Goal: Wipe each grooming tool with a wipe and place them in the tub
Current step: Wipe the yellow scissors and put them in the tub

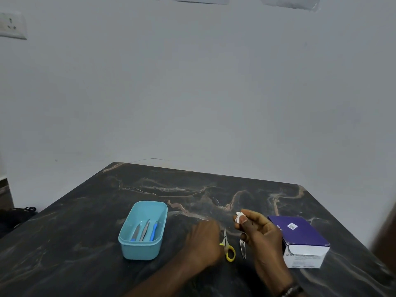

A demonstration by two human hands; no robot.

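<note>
A light blue tub (143, 249) stands on the dark marble table (85, 232) and holds three slim tools, two with blue handles. Small yellow-handled scissors (227, 246) lie flat to the right of the tub, with a metal nail clipper (242, 249) beside them. My left hand (203, 243) hovers just left of the scissors, blurred, fingers curled, nothing visible in it. My right hand (259, 230) is raised above the clipper and pinches a small crumpled white wipe (239, 216) between thumb and fingers.
A purple and white box of wipes (300, 241) sits at the right, close to my right hand. The table's far edge meets a pale wall. A dark bag lies on the floor at the left.
</note>
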